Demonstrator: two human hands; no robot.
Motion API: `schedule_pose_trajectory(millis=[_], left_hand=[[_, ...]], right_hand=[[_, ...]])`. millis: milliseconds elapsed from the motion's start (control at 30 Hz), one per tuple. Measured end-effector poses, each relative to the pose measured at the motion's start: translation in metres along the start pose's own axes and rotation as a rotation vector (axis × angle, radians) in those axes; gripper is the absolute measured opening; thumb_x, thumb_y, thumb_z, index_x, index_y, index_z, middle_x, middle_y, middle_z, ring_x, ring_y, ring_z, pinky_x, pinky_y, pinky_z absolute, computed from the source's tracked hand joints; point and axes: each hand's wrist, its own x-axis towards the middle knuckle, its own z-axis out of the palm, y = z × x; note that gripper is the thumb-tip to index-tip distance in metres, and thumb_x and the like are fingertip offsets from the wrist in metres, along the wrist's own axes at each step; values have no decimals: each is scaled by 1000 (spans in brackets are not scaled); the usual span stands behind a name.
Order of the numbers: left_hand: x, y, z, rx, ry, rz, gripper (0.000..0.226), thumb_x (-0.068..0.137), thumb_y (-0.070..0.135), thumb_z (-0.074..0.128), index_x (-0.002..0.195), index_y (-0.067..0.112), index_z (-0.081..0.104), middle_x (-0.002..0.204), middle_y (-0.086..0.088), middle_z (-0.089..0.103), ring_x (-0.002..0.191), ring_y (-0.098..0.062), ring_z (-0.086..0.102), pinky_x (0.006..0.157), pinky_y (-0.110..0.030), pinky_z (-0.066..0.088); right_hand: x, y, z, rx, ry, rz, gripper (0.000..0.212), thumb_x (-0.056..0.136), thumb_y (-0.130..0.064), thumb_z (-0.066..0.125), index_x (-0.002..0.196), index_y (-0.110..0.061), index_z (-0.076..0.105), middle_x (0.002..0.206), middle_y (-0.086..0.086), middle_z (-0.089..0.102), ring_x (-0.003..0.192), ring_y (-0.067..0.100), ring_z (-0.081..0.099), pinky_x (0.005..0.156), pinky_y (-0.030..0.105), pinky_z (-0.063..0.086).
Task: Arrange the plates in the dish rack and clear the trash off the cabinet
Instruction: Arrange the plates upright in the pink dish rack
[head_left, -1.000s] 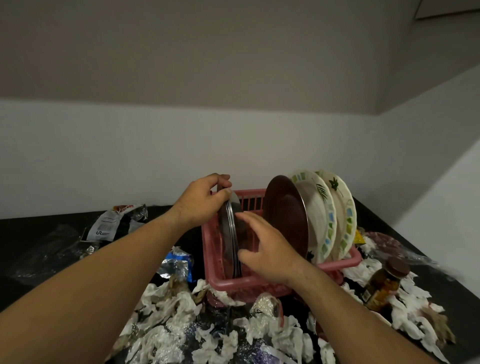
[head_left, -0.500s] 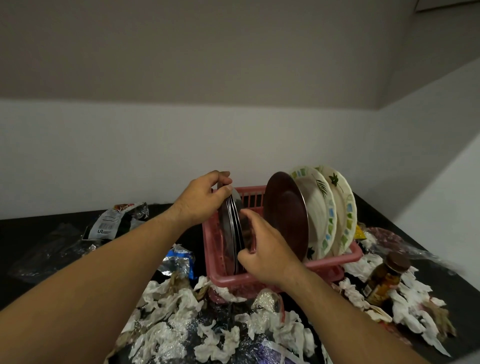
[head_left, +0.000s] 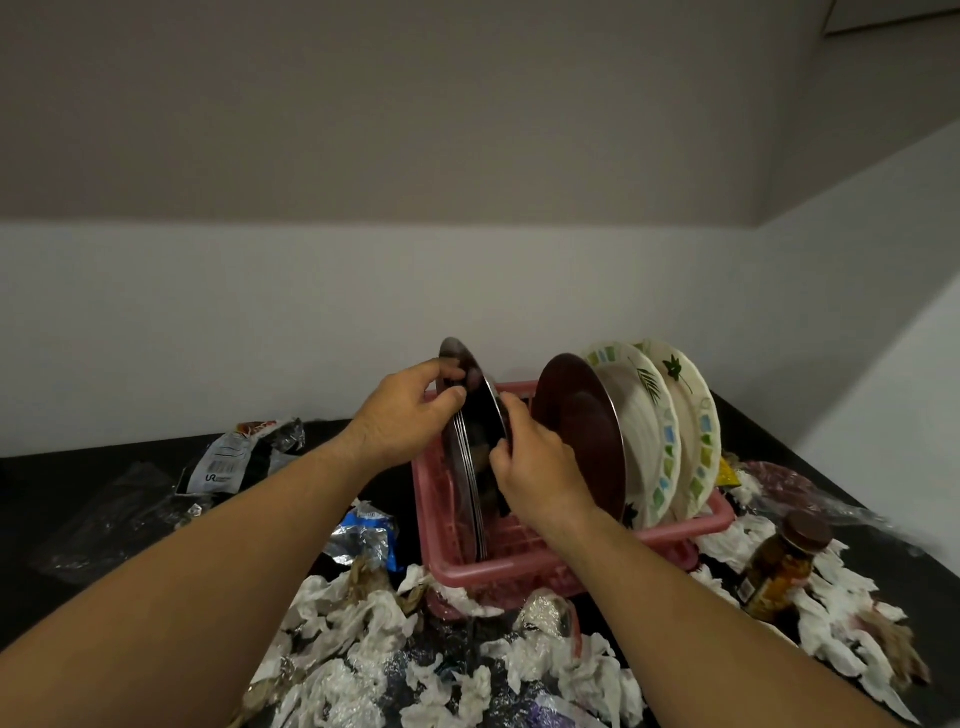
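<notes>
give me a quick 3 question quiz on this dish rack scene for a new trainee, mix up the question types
1. True or false: the brown plate stands on edge in the pink rack.
2. What do the left hand and the right hand grip? A) steel plates B) a mug C) a spoon
3. How many patterned white plates stand in the rack?
Key: 1 true; 2 A; 3 two.
</notes>
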Motion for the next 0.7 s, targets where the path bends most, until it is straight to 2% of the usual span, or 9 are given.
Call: schedule_pose_trajectory(millis=[100,200,267,333,367,500,600,700], left_hand=[[-2,0,-1,25,-7,11,33,95,33,52,127,27,58,132,12,57,111,-2,55,92,-17,39],[-5,-2,-4,37,-18,22,16,96,35,51,108,41,58,122,22,55,98,7,55,83,-14,40],[-5,-5,-5,42,-20,25,20,96,38,50,114,41,57,127,19,54,105,3,53,89,-19,39],[-5,-7,-6,60,-12,21,33,95,39,50,126,31,56,140,13,49,122,-7,49,101,-27,38],[-4,-7,-6,71,-9,20,35,95,39,49,128,29,55,143,12,47,126,-9,47,105,-31,37],[-4,-6,-5,91,-10,22,36,96,39,48,129,29,55,145,11,46,131,-12,44,111,-39,36],[-3,-4,-3,84,-12,22,35,96,39,49,129,28,54,146,11,45,131,-13,44,111,-40,36],[-2,-3,-2,78,-16,22,35,96,38,49,129,27,54,146,10,45,132,-14,43,112,-42,35]], right_hand=[[23,-4,-2,-153,-12,72,47,99,-21,38,145,-22,32,100,19,64,88,41,62,69,37,44],[47,-6,-24,-259,83,72,39,96,-16,39,136,-13,40,104,22,64,92,44,62,69,36,41],[58,-6,-46,-321,173,71,33,96,-15,39,128,-10,42,95,20,64,80,38,61,63,36,45],[64,-3,-63,-391,246,67,29,97,-15,41,125,-8,42,75,11,57,56,22,46,48,30,32],[64,-1,-69,-414,264,71,29,97,-15,41,125,-7,41,68,7,51,51,16,37,44,30,25],[51,8,-73,-494,261,80,26,99,-16,44,123,-8,41,61,-1,31,49,12,30,39,26,20],[38,13,-61,-403,256,94,28,100,-19,43,127,-12,42,62,-4,35,50,9,33,38,22,21],[27,18,-47,-414,195,70,30,100,-20,43,129,-12,40,64,-2,42,47,11,37,36,21,24]])
